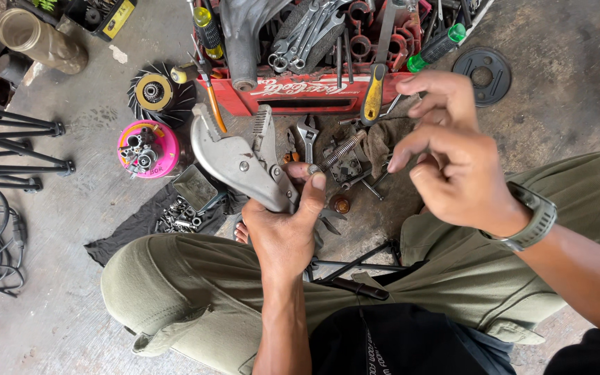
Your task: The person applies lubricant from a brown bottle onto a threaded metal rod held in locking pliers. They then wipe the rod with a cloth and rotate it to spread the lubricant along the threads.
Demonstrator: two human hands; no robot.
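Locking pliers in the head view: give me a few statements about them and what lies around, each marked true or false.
1. The left hand grips the locking pliers by the handles. True.
2. The pliers' jaws are clamped shut on a bolt. False: the jaws stand open with nothing between them.
3. The right hand wears a wristwatch. True.
4. The red crate of tools is empty. False: it holds wrenches and screwdrivers.
5. A pink round container sits on the floor left of the pliers. True.
6. The right hand rests on the pliers. False: it hovers apart from them, fingers curled.
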